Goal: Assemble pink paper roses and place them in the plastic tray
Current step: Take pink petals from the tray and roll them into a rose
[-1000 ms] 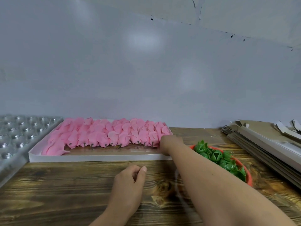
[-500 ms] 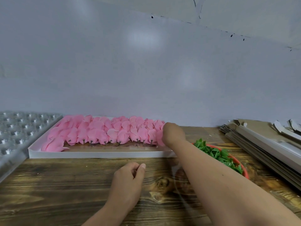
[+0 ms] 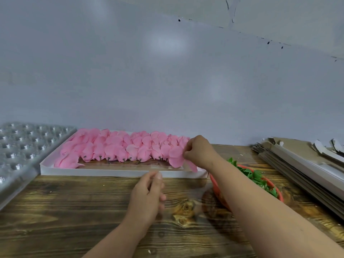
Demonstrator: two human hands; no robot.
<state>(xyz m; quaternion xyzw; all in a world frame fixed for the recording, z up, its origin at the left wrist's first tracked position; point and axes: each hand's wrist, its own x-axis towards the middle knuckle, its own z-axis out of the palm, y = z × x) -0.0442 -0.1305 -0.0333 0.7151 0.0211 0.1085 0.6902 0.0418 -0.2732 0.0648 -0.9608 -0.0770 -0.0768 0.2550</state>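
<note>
- Two bare hands at work over a dark wooden table [image 3: 74, 211], seen from a head-worn camera.
- Right hand [image 3: 200, 151] raised over the near right corner of the white box [image 3: 111, 172], fingers curled and pinching a pink paper rose [image 3: 176, 157] by its petals, lifted clear of the rows.
- Left hand [image 3: 147, 196] resting on the table just in front of the box, fingers loosely curled, thumb up beside the forefinger, nothing visibly held.
- Dozens of pink roses [image 3: 119, 148] lying in overlapping rows across the box, dark stem ends towards the camera, a bare strip along its near edge.
- Clear plastic tray [image 3: 20, 149] with rows of round cups at far left, just beside the box; no pink flowers visible in it.
- Red bowl [image 3: 219, 192] of green leaf pieces [image 3: 255, 175] under the right forearm, just right of the box.
- Stack of flat cardboard sheets [image 3: 301, 170] along the right edge.
</note>
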